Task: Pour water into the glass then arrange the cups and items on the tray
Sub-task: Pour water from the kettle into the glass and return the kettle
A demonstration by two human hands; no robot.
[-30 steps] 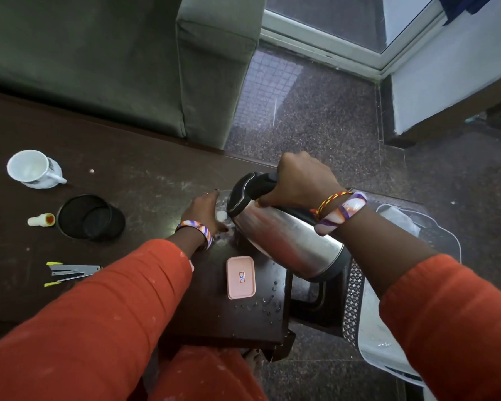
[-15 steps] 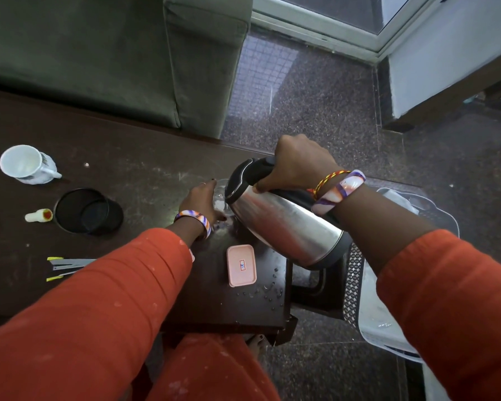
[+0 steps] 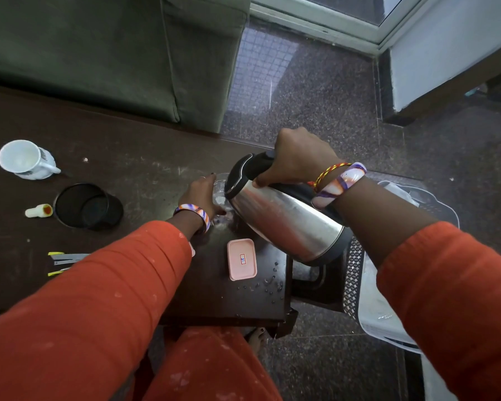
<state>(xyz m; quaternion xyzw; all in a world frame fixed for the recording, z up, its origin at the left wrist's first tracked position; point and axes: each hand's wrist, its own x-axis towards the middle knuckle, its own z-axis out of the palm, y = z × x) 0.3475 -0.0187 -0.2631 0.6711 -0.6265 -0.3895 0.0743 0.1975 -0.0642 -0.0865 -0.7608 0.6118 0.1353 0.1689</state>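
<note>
**Kettle tipped over glass, both hands busy**

Right hand (image 3: pixel 300 157): fist closed around the black handle of a steel kettle (image 3: pixel 284 218). Kettle is tilted hard toward the left, black lid and spout end lowest, base raised to the right. Two bracelets on that wrist, one a woven cord, one a broad patterned band.

Left hand (image 3: pixel 201 195): fingers curled around a clear glass (image 3: pixel 221 195), holding it upright on the dark table (image 3: pixel 133 175). Glass sits directly under the kettle's spout, rim partly hidden by the lid. Cannot tell the water level, nor whether a stream is falling. Patterned band on this wrist too. Both sleeves orange-red.

Just nearer the person than the glass: a small pink rectangular box (image 3: pixel 241 259) with a label, lying flat on the table. Scattered water drops (image 3: pixel 268 282) to its right, by the table's corner.

Below the kettle's base, off the table's edge: a black kettle stand (image 3: pixel 310 277). Right of that, a pale plastic tray (image 3: pixel 382 314) with a perforated dark wall, mostly hidden by the right arm.

Far left of the table, well apart from the glass: white cup (image 3: pixel 26 160) lying on its side; a black round container (image 3: pixel 84 205); a small white bottle (image 3: pixel 38 211) lying just beside it; a stapler (image 3: pixel 65 259) partly under the left sleeve.

Green sofa (image 3: pixel 113 53) behind the table.
</note>
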